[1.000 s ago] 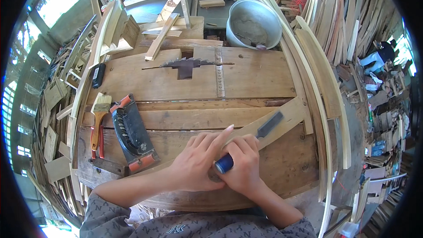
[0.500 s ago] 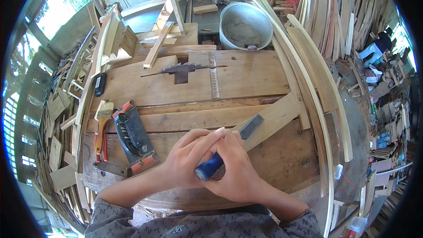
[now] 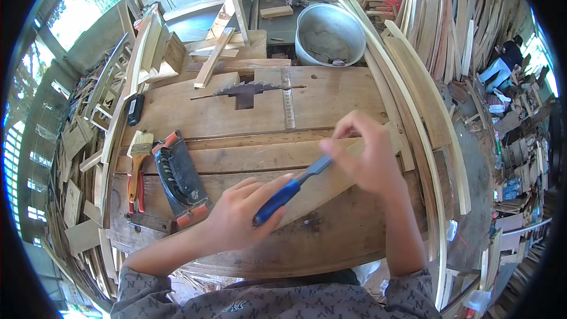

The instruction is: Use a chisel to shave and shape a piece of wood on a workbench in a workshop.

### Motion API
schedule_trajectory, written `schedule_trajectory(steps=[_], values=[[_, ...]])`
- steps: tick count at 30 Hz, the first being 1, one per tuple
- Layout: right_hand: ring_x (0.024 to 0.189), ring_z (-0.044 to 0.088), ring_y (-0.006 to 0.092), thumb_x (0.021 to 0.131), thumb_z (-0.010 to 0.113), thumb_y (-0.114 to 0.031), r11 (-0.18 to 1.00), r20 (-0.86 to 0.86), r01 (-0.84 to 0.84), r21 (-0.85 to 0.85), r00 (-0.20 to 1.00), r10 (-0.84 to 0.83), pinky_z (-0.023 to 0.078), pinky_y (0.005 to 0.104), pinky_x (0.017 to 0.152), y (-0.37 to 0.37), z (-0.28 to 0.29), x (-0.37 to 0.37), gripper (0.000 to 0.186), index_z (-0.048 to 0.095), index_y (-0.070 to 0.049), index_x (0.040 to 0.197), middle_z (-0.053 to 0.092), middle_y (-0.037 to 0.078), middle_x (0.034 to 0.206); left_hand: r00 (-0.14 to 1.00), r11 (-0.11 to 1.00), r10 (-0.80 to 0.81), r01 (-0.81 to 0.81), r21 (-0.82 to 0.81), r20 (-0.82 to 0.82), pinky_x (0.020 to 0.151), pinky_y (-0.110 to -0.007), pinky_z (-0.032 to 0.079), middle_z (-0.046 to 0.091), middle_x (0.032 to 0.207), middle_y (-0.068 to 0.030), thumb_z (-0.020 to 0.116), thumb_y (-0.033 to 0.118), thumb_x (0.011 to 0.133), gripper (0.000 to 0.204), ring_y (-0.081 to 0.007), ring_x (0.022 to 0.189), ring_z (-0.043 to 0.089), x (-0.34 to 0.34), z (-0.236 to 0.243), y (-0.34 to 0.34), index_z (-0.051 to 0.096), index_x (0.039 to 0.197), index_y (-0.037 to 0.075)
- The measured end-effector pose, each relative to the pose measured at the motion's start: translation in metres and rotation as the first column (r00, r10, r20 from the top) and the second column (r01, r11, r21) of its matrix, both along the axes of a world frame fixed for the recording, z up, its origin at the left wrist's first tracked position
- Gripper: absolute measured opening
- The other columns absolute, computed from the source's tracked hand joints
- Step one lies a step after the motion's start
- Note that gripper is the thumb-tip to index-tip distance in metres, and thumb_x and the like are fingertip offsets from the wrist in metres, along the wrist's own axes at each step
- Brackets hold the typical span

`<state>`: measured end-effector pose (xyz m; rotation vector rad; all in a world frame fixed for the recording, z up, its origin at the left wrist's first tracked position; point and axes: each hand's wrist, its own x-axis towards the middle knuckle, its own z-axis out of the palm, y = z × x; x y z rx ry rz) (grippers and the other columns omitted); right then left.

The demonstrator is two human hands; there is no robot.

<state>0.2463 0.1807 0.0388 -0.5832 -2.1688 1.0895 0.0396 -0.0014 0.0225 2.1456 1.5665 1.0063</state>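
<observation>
My left hand (image 3: 239,215) is wrapped round the blue handle of a chisel (image 3: 277,201), with its metal blade slanting up to the right. Close by the blade's far end is my right hand (image 3: 372,156), raised, its fingers bent. Its fingertips are smeared and cover the blade's tip, so whether they pinch it is unclear. Under the blade a pale, flat board (image 3: 331,192) lies slantwise on the wooden workbench (image 3: 360,233). Left of my left hand rests a dark tool with a curved black grip and orange ends (image 3: 181,177).
A paintbrush (image 3: 139,152) and red-handled pliers (image 3: 141,195) lie at the left. Behind are a toothed cutout (image 3: 244,99) in the bench top and a metal pot (image 3: 331,35). Long wood strips (image 3: 422,136) line the right edge. A person (image 3: 502,65) is far right.
My right hand has come away from the chisel handle, moving up and right toward the blade's tip. My left hand keeps the chisel, now with handle and blade exposed.
</observation>
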Motion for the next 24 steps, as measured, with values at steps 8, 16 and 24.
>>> schedule_trajectory(steps=[8,16,24], values=[[0.084,0.066,0.0295,0.094,0.075,-0.021,0.928,0.124,0.306,0.215,0.933,-0.337,0.053,0.0419,0.078,0.047,-0.070,0.017,0.024,0.064,0.000,0.087,0.068,0.014,0.082,0.990,0.963,-0.015,-0.024,-0.269,-0.140,0.080,-0.042,0.053,0.063,0.108,-0.0185,0.072,0.001,0.088,0.061,-0.0330,0.093,0.063,-0.029,0.008,-0.063,0.055,0.146,0.000],[0.078,0.070,0.0280,0.095,0.072,-0.017,0.933,0.199,0.261,0.246,0.929,-0.313,0.056,0.0379,0.074,0.046,-0.077,0.012,0.022,0.065,0.002,0.088,0.070,0.016,0.084,0.964,0.972,-0.034,-0.030,-0.234,-0.265,0.077,-0.040,0.053,0.062,0.109,-0.0163,0.071,-0.006,0.079,0.068,-0.0311,0.091,0.062,-0.038,0.008,-0.069,0.060,0.145,0.007],[0.074,0.068,0.0286,0.094,0.072,-0.018,0.929,0.202,0.286,0.237,0.920,-0.335,0.052,0.0417,0.078,0.044,-0.075,0.010,0.020,0.064,-0.002,0.084,0.071,0.011,0.077,0.967,0.969,-0.070,0.007,-0.247,-0.245,0.077,-0.042,0.056,0.062,0.115,-0.0174,0.069,-0.008,0.077,0.069,-0.0322,0.090,0.067,-0.038,0.007,-0.071,0.062,0.144,0.008]])
